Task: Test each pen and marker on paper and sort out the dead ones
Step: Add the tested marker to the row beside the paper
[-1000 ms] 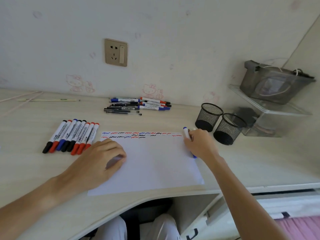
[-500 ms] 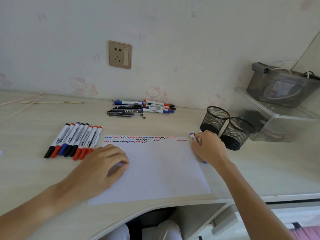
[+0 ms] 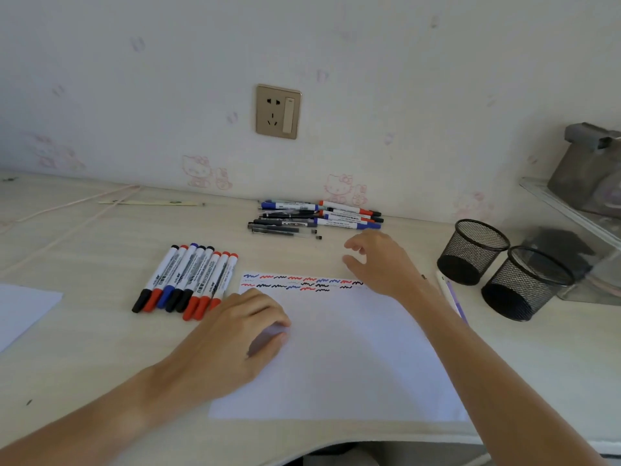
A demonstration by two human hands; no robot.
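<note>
A white sheet of paper (image 3: pixel 339 358) lies on the desk, with rows of red, blue and black squiggles (image 3: pixel 302 282) along its far edge. My left hand (image 3: pixel 235 334) rests on the sheet's left edge with fingers curled loosely. My right hand (image 3: pixel 379 260) hovers empty past the paper's far right corner, fingers spread toward a pile of pens and markers (image 3: pixel 316 218) by the wall. A blue marker (image 3: pixel 452 295) lies beside the paper's right edge, partly hidden by my right forearm. Several markers (image 3: pixel 188 280) lie in a neat row left of the paper.
Two black mesh pen cups (image 3: pixel 472 252) (image 3: pixel 524 284) stand at the right. A clear shelf with a grey pouch (image 3: pixel 588 169) sits in the far right corner. Another white sheet (image 3: pixel 23 307) lies at the left edge. A wall socket (image 3: pixel 278 111) is above the pile.
My right hand has let go of the blue marker, which now lies beside the paper, and has moved forward and left toward the pile. My left hand has stayed on the paper.
</note>
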